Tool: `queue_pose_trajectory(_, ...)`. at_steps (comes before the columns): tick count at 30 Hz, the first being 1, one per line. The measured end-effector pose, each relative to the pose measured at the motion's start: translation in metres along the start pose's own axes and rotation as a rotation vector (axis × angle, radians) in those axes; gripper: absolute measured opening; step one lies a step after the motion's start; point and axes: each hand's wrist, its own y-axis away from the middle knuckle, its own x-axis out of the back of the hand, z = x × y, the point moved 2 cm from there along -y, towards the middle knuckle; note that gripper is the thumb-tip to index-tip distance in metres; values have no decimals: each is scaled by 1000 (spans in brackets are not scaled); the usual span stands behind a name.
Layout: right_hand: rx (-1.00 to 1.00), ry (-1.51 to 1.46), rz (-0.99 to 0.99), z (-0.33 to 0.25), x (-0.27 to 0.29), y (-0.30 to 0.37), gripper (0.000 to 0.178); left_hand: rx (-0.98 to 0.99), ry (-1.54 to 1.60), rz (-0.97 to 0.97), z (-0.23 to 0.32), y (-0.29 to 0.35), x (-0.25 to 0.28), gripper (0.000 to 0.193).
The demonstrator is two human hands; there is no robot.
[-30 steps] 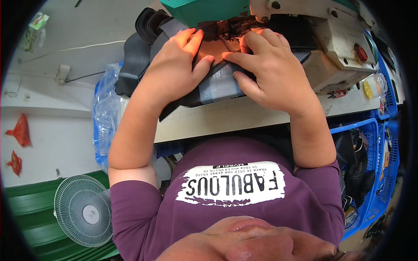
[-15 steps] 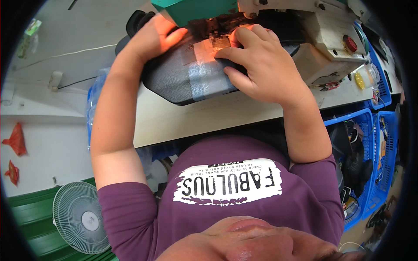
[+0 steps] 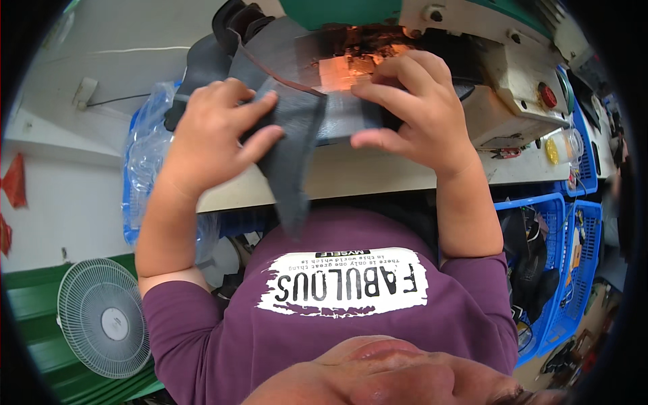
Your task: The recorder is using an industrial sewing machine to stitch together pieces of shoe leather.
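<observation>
My left hand (image 3: pixel 219 135) is closed on a dark grey leather-like piece (image 3: pixel 294 145), gripping it between thumb and fingers. The piece is lifted and folded over, with a reddish-brown edge, and its pointed end hangs past the front edge of the worktable (image 3: pixel 378 174). My right hand (image 3: pixel 422 111) is beside the orange-lit work spot (image 3: pixel 344 73) of a green and off-white machine (image 3: pixel 503 74). Its fingers are curled, with thumb and forefinger apart and nothing plainly between them. Whether its far fingertips touch anything is hidden. A grey strip of the machine's bed shows between my hands.
A red button (image 3: pixel 547 95) sits on the machine's right side. Farther right are a clear container with yellow contents (image 3: pixel 557 150) and blue baskets (image 3: pixel 570 263) of dark pieces. Plastic wrap (image 3: pixel 152 145) lies at the left. A fan (image 3: pixel 104 317) stands at lower left.
My left hand has drawn back from the machine towards me, lifting and folding the dark piece leftward. My right hand has shifted slightly right and nearer, its fingers still curled by the lit spot.
</observation>
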Motion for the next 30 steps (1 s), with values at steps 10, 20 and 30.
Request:
queue_pose_trajectory(10,152,-12,-22,-43,-3,27,33,65,175,277,38,-23,-40,34)
queue_pose_trajectory(20,-158,-98,2,-33,4,19,39,170,18,268,51,-41,-40,33)
queue_pose_trajectory(30,-152,-140,14,-37,3,17,38,90,142,210,34,-48,-39,36)
